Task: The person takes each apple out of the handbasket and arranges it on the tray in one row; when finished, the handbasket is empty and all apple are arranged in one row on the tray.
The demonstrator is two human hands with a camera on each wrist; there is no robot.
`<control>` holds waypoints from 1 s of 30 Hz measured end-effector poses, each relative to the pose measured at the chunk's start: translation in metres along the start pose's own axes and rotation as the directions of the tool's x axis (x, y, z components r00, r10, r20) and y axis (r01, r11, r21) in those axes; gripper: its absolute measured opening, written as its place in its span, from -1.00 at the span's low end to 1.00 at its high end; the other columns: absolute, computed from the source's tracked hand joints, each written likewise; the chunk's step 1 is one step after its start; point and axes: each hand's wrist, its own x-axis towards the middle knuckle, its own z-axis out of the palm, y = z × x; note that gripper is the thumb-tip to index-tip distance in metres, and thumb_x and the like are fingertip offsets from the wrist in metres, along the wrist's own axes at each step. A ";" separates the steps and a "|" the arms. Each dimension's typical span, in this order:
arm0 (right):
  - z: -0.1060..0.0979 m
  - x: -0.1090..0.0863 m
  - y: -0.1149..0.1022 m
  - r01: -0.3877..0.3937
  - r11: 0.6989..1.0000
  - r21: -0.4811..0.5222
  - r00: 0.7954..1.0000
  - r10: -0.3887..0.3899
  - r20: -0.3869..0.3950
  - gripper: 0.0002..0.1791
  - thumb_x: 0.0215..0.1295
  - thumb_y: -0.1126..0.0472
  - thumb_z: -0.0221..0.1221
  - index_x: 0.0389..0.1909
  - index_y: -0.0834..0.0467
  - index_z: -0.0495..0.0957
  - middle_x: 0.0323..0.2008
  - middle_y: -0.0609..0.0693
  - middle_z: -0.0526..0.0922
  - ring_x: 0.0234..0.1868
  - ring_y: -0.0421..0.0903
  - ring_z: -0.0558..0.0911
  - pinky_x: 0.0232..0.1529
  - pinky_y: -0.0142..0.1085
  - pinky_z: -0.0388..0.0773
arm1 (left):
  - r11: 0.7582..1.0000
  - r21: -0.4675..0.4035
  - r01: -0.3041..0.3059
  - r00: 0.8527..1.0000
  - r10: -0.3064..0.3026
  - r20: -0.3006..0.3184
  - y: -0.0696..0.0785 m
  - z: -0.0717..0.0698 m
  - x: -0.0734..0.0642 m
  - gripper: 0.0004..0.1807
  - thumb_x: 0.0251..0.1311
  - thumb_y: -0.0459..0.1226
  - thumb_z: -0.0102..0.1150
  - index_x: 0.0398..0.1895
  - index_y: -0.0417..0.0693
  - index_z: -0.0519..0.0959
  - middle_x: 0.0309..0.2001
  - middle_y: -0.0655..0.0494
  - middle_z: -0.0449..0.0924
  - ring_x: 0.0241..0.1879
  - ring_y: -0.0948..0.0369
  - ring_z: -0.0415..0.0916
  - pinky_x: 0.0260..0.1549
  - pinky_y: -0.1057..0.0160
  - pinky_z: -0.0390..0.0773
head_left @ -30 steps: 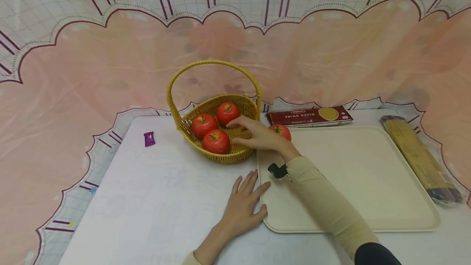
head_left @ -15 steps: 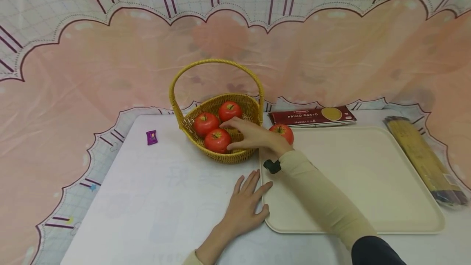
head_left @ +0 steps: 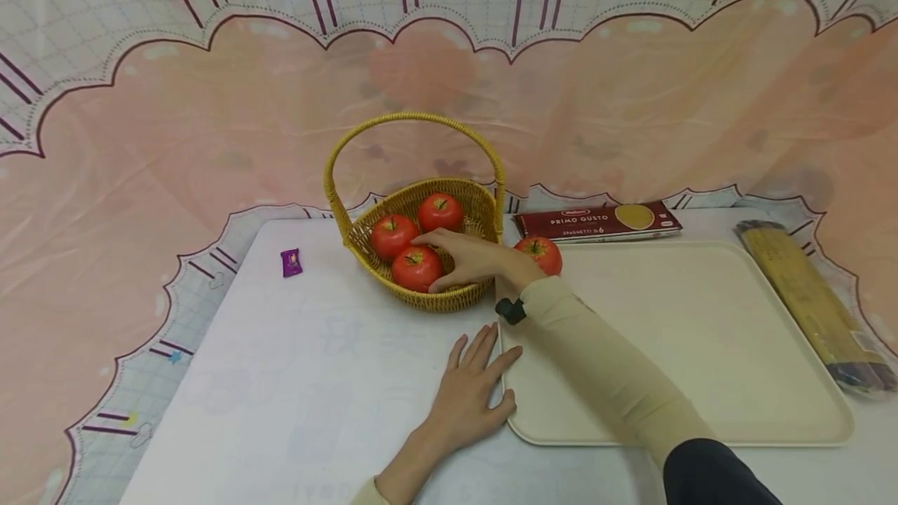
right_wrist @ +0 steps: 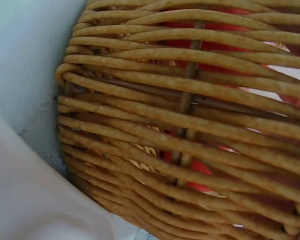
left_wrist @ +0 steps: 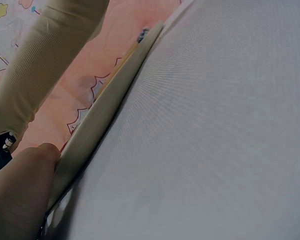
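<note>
A yellow wicker basket [head_left: 442,301] with a tall handle holds three red apples. My right hand [head_left: 484,259] reaches over its right rim, with thumb and fingers curved round the front apple [head_left: 417,270]. Behind that lie the left apple [head_left: 393,237] and the back apple [head_left: 440,212]. In the right wrist view the basket's woven side [right_wrist: 185,125] fills most of the picture, with red showing through the gaps. My left hand [head_left: 463,404] rests with spread, straight fingers at the left edge of a cream tray [head_left: 673,349], its thumb and index finger over the rim.
Another apple [head_left: 540,256] sits by the tray's far left corner. Behind the tray lies a dark red spaghetti box [head_left: 596,222]. A clear pack of dry pasta sticks [head_left: 814,302] lies along its right side. A purple wrapped candy [head_left: 291,263] is left of the basket.
My right hand has moved left and slightly down inside the basket, from beside the apples to round the front apple. The left hand stays at the tray's edge.
</note>
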 end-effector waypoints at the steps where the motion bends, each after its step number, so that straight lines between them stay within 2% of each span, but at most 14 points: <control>1: 0.000 0.001 0.000 -0.006 1.000 -0.002 1.000 0.006 0.006 -0.10 0.05 -0.16 0.30 0.40 -0.15 0.11 0.40 -0.03 0.19 0.39 0.00 0.26 0.36 0.05 0.20 | 1.000 0.003 -0.002 1.000 0.002 -0.004 0.000 0.000 0.000 -0.43 0.11 -0.06 0.02 0.27 0.21 0.38 0.41 -0.10 0.18 0.43 0.04 0.10 0.32 -0.12 0.08; 7: 0.000 0.006 0.000 0.000 1.000 -0.006 0.999 0.000 0.033 -0.09 0.07 -0.10 0.31 0.42 -0.13 0.09 0.41 -0.02 0.18 0.40 -0.02 0.23 0.37 0.00 0.20 | 1.000 0.015 -0.006 1.000 0.006 -0.012 -0.001 0.000 0.001 -0.43 0.10 -0.07 0.03 0.27 0.21 0.38 0.41 -0.10 0.19 0.43 0.04 0.11 0.31 -0.12 0.09; 15: 0.002 0.012 0.002 0.069 0.997 -0.022 0.996 -0.067 0.059 -0.13 0.12 0.00 0.29 0.42 -0.09 0.07 0.38 0.01 0.21 0.40 -0.03 0.24 0.38 -0.07 0.20 | 1.000 0.008 0.005 1.000 -0.005 0.001 0.000 0.000 0.000 -0.42 0.10 -0.06 0.04 0.27 0.21 0.38 0.41 -0.10 0.19 0.43 0.04 0.10 0.32 -0.11 0.08; 25: 0.007 0.014 0.006 0.150 0.984 -0.095 0.989 -0.148 0.028 -0.15 0.11 0.01 0.26 0.40 -0.01 0.10 0.31 0.03 0.29 0.34 -0.05 0.31 0.36 -0.11 0.26 | 1.000 0.013 0.005 1.000 -0.005 0.003 0.000 0.003 -0.001 -0.42 0.10 -0.05 0.02 0.28 0.24 0.36 0.44 -0.07 0.13 0.43 0.04 0.10 0.31 -0.12 0.08; 30: 0.007 0.013 0.005 0.140 0.986 -0.086 0.990 -0.140 0.013 -0.19 0.09 0.02 0.27 0.36 -0.02 0.14 0.26 0.04 0.30 0.29 -0.05 0.35 0.32 -0.10 0.31 | 1.000 0.018 0.001 1.000 -0.001 -0.005 0.000 0.003 -0.001 -0.41 0.10 -0.05 0.03 0.28 0.23 0.36 0.44 -0.08 0.13 0.43 0.04 0.10 0.31 -0.12 0.09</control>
